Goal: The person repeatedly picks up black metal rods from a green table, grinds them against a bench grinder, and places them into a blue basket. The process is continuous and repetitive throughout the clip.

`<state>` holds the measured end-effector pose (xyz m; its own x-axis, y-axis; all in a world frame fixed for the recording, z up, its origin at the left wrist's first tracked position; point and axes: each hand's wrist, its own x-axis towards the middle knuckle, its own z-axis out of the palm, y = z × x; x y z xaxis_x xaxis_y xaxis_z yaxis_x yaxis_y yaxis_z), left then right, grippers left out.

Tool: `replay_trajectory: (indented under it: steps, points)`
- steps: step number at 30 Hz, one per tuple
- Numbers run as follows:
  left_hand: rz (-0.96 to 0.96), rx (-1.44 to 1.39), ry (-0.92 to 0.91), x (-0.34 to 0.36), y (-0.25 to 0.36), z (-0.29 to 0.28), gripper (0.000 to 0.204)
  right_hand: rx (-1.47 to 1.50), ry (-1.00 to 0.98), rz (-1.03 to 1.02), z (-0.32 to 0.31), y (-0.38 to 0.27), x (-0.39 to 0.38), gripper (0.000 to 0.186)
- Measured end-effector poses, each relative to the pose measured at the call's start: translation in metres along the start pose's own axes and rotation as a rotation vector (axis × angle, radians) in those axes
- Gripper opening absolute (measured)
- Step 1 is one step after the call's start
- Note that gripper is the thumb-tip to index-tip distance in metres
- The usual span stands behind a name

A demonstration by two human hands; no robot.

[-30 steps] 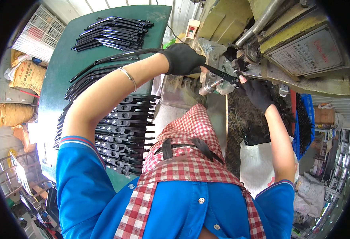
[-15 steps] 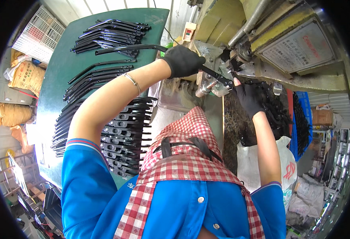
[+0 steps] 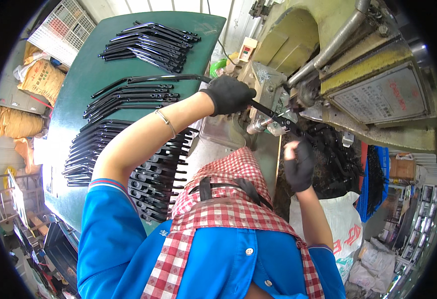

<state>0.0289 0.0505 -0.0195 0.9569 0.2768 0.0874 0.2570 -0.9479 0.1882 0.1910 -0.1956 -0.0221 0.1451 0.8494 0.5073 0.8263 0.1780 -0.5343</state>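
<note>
My left hand (image 3: 230,94), in a black glove, is closed around a long bent black metal rod (image 3: 171,77). One end of the rod reaches left over the green table (image 3: 74,107); its other end slants down to the right beneath the press machine (image 3: 303,87). A metal cylinder fixture (image 3: 259,124) sits beside that lower end. My right hand (image 3: 299,164), in a black glove with bare fingertips, is apart from the rod with its fingers curled in. Whether anything lies inside them is hidden. Right beside it is a heap of small black parts (image 3: 335,154).
Bent black rods (image 3: 148,42) lie in groups on the table, with rows of black brackets (image 3: 151,187) nearer me. A blue crate (image 3: 375,174) with black parts stands right, behind a white sack (image 3: 328,217). A switch box (image 3: 247,49) is beside the machine.
My right hand has come away from the rod's lower end and moved toward me, its fingers now curled. My left hand keeps its hold on the rod. The view has shifted slightly.
</note>
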Motion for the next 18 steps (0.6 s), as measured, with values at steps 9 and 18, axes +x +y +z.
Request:
replay_trajectory:
  steps: [9, 18]
  points:
    - [0.066, -0.151, 0.039, 0.000, -0.002, -0.008, 0.026, 0.086, -0.061, 0.337, 0.084, 0.159, -0.054, 0.013]
    - [0.007, -0.292, 0.060, -0.080, 0.005, -0.023, 0.018, -0.784, -0.904, 0.200, 0.109, 0.186, 0.041, 0.030]
